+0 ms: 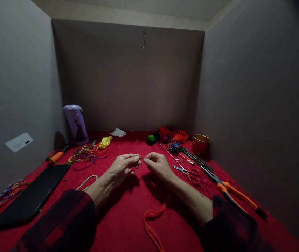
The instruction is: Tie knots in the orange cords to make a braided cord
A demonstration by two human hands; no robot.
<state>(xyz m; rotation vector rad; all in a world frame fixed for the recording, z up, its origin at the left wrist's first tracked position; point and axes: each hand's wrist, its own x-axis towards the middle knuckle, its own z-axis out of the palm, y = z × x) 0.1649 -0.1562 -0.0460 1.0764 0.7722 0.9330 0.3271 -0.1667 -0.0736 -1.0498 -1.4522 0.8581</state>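
My left hand (125,165) is closed in a pinch, with a bit of orange-red cord (140,156) showing at its fingertips. Just to its right, my right hand (158,166) pinches thumb against forefinger at the same cord, the fingertips of both hands almost meeting above the red cloth (128,217). Most of what lies between the fingers is too small to make out. A doubled orange cord (152,224) lies on the cloth below my right wrist; whether it joins the piece in my fingers is hidden.
Red-handled scissors (191,175) and orange-black long-nose pliers (233,196) lie at right, near a red cup (201,143) and green yarn ball (151,140). At left are a purple bottle (76,124), tangled cords (86,154), yellow yarn (105,141) and a black slab (31,197). Grey panels (128,77) enclose the space.
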